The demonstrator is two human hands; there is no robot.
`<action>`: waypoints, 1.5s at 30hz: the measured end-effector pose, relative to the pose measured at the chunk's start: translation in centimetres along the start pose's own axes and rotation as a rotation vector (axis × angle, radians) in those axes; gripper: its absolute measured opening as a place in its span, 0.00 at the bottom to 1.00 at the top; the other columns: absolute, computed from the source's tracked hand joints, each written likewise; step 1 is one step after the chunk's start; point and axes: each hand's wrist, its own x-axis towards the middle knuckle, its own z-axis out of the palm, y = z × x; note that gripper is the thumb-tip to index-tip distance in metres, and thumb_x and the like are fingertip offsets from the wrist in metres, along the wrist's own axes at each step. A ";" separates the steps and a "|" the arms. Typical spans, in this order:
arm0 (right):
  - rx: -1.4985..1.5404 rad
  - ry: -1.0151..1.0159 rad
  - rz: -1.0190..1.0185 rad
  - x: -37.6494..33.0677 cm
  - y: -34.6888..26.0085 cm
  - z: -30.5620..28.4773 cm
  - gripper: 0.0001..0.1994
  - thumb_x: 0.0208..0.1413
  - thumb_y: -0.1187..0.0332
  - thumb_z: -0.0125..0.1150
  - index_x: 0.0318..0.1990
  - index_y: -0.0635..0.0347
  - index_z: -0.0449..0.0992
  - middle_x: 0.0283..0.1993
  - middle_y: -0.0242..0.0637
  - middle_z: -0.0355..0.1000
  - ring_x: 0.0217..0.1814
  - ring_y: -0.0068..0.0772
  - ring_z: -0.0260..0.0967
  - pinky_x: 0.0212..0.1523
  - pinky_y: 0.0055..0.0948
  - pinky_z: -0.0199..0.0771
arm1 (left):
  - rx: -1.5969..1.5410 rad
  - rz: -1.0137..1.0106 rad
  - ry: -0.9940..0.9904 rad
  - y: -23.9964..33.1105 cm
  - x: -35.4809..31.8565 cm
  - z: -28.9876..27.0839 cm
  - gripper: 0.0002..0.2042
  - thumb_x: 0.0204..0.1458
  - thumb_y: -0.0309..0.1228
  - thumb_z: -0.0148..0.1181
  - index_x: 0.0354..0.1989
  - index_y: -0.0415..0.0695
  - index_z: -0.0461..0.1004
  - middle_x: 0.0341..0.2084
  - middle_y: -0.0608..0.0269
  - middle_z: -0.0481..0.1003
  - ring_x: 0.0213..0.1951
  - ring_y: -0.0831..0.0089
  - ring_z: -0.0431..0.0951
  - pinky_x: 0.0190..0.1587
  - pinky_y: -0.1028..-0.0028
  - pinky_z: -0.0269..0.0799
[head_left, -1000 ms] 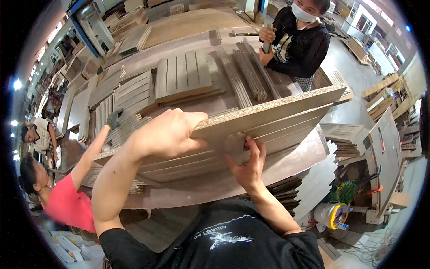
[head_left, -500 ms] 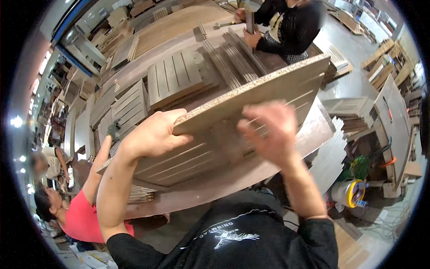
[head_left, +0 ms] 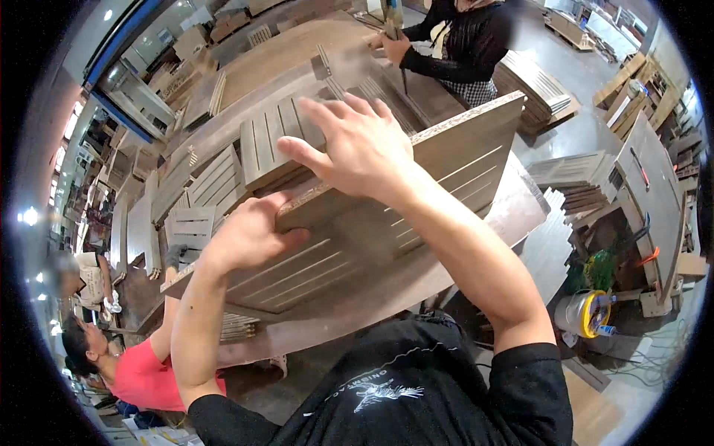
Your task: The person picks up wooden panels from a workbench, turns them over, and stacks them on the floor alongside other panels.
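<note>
The grooved board is being tilted up on edge above the brown worktable, steeper than a second ago, when it was lying nearly flat on the stack. Its near edge is being clamped by the left hand, thumb on top and fingers curled beneath, while the right hand, which was gripping from underneath a moment earlier, is now being laid over the raised upper edge with fingers spread. By this shift of grip the board is apparently being turned over, with control being passed to the upper hand.
</note>
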 end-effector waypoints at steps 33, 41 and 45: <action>0.924 0.636 0.730 -24.5 19.7 15.8 0.16 0.65 0.63 0.51 0.53 0.65 0.69 0.51 0.36 0.70 0.52 0.29 0.67 0.52 0.26 0.65 | 0.188 0.098 0.019 9.6 3.8 1.7 0.17 0.46 0.34 0.65 0.38 0.41 0.65 0.14 0.51 0.73 0.26 0.50 0.78 0.34 0.58 0.72; 1.731 0.352 1.050 -25.9 21.3 18.8 0.30 0.62 0.43 0.46 0.67 0.45 0.55 0.64 0.39 0.59 0.54 0.37 0.62 0.46 0.38 0.67 | 0.120 0.143 0.115 13.3 -1.1 -0.6 0.18 0.44 0.35 0.69 0.39 0.41 0.69 0.27 0.45 0.76 0.33 0.47 0.78 0.36 0.59 0.73; 1.908 0.441 0.596 -18.3 18.5 10.5 0.37 0.61 0.39 0.43 0.71 0.50 0.50 0.73 0.36 0.49 0.73 0.43 0.47 0.67 0.51 0.51 | -0.112 0.128 0.384 16.1 -5.1 -5.3 0.18 0.41 0.28 0.73 0.40 0.40 0.73 0.28 0.52 0.79 0.32 0.65 0.82 0.37 0.71 0.74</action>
